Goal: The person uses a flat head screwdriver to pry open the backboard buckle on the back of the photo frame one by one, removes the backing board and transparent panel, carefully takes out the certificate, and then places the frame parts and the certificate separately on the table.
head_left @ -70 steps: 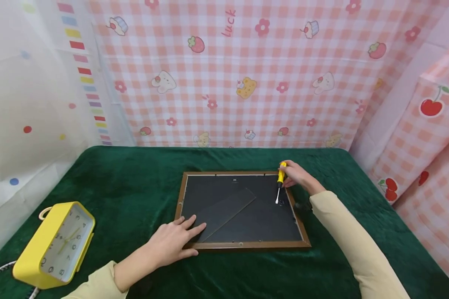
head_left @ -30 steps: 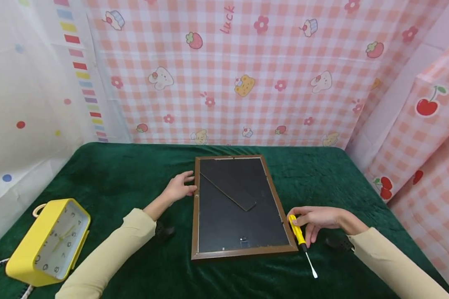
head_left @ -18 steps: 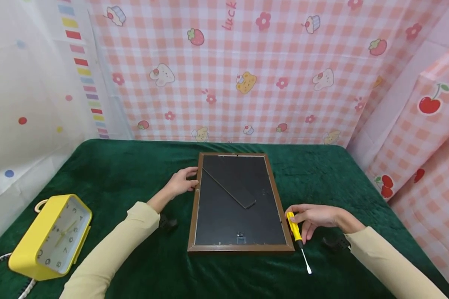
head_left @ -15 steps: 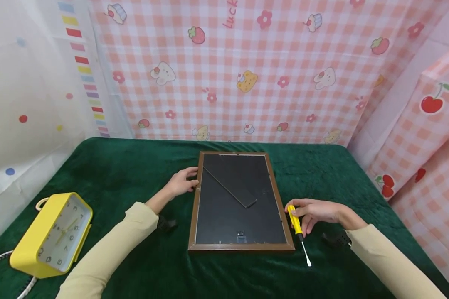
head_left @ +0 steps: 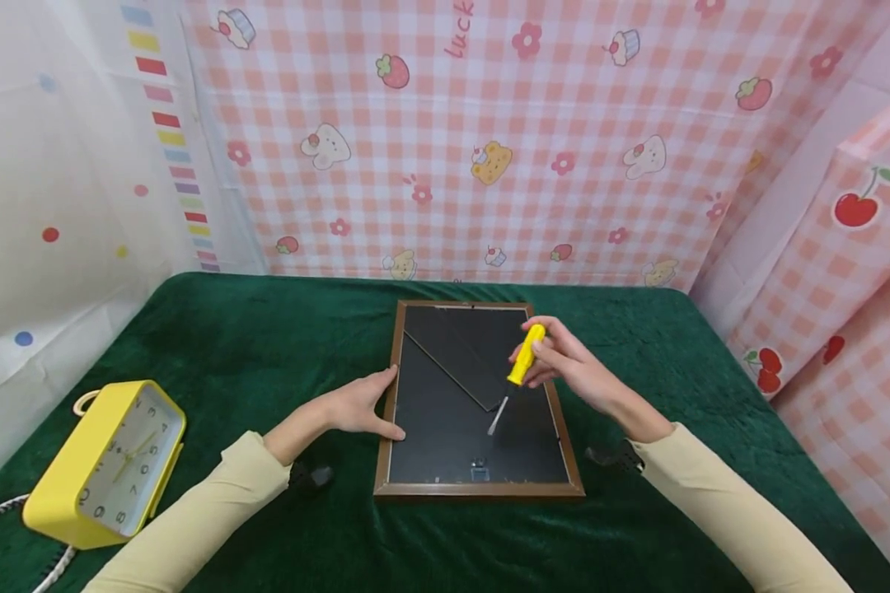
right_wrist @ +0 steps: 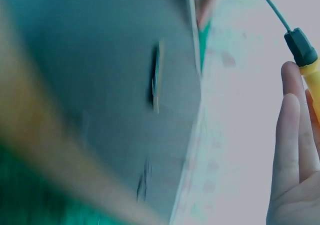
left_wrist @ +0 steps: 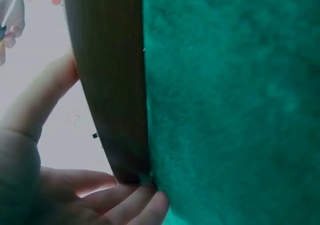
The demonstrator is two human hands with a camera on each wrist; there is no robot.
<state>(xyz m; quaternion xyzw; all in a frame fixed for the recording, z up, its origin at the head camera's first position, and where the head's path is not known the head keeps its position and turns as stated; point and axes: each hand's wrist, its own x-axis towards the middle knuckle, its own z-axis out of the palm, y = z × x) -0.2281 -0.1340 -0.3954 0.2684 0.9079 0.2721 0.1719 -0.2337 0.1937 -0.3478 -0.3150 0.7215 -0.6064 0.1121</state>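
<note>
A brown-edged picture frame (head_left: 482, 489) lies back side up on the green cloth, its black backing crossed by a slanted stand leg (head_left: 445, 366). My left hand (head_left: 359, 405) rests along the frame's left side, thumb over the top edge and fingers spread against the outer side; the left wrist view shows the fingertips low by the cloth. Above the frame's right half, my right hand (head_left: 567, 362) holds a flat-tipped screwdriver (head_left: 526, 356) by its yellow handle, the shaft pointing down and left over the backing. A small metal fitting (head_left: 479, 470) sits near the backing's lower edge.
A yellow alarm clock (head_left: 104, 465) stands tilted at the left, with a striped cord (head_left: 0, 512) beside it. Green cloth (head_left: 267, 329) covers the table. Pink checked curtains (head_left: 445, 123) hang behind and at the right, a white one (head_left: 52, 148) at the left.
The frame has been turned from lying crosswise to lengthwise. My right hand has lifted the screwdriver from the frame's right side to over its backing; my left hand has slid nearer along the left edge.
</note>
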